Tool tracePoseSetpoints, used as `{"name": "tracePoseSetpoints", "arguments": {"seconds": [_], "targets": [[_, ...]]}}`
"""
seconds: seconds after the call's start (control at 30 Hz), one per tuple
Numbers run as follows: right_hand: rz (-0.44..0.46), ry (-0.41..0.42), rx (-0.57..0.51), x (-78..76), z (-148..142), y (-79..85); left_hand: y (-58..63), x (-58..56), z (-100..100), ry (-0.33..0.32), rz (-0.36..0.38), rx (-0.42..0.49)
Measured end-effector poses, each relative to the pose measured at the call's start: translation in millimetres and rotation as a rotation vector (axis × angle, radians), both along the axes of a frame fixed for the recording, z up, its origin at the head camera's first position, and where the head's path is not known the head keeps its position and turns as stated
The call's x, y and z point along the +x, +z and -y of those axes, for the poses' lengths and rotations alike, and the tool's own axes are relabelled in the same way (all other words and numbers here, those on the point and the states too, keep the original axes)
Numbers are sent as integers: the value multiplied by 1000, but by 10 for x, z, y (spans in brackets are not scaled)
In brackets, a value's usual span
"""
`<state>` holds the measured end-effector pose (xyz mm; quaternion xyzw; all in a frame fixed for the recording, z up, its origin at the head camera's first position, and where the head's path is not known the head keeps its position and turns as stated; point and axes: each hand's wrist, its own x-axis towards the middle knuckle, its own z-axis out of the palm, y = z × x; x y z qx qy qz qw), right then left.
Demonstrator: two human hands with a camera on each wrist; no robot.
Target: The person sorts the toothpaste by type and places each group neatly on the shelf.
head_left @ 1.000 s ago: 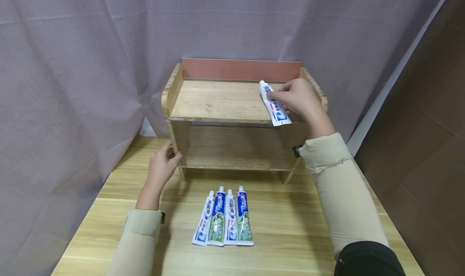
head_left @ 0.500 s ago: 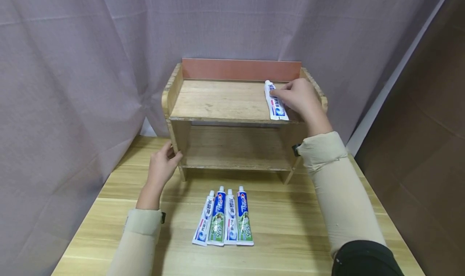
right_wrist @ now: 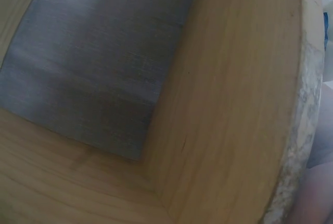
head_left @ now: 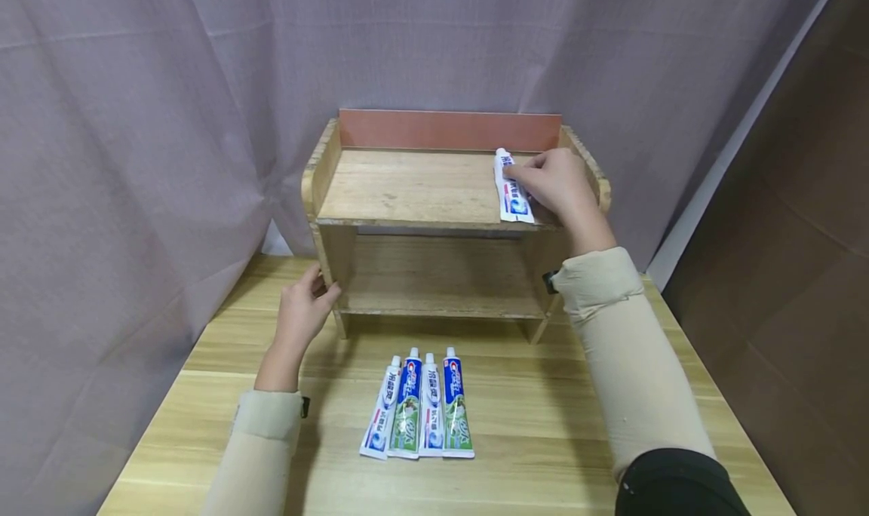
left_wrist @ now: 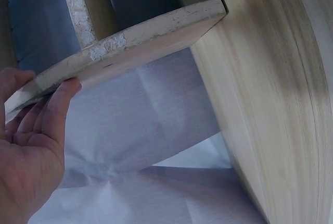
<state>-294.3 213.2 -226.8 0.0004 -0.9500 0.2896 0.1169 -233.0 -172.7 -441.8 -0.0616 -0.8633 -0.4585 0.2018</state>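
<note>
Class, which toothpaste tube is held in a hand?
The white tube at the upper shelf, pinched by the right hand; the other four tubes lie on the table.

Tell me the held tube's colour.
Mostly white, with blue print; the tube shows best in the head view.
</note>
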Motion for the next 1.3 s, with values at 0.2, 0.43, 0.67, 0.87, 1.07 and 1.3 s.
{"name": "tracePoseSetpoints", "arguments": {"seconds": [0.2,0.43,0.67,0.87,1.07,1.3], "targets": [[-23,6,1,-17,-2,-26,8,-3,2,-2,5,0],[-67,-3,-19,-49,-8,-98,8,-5,6,-13,14,3],[-83,-18,-52,-51,8,-125,13,-1,8,-11,14,10],[-127,-30,-80,-23,9,-172,2,9,12,-7,11,-4],[-239,-73,-88,-5,7,-217,-8,5,2,-7,12,6],[-338,-74,-133,23,10,-247,5,6,-14,-12,15,28]]}}
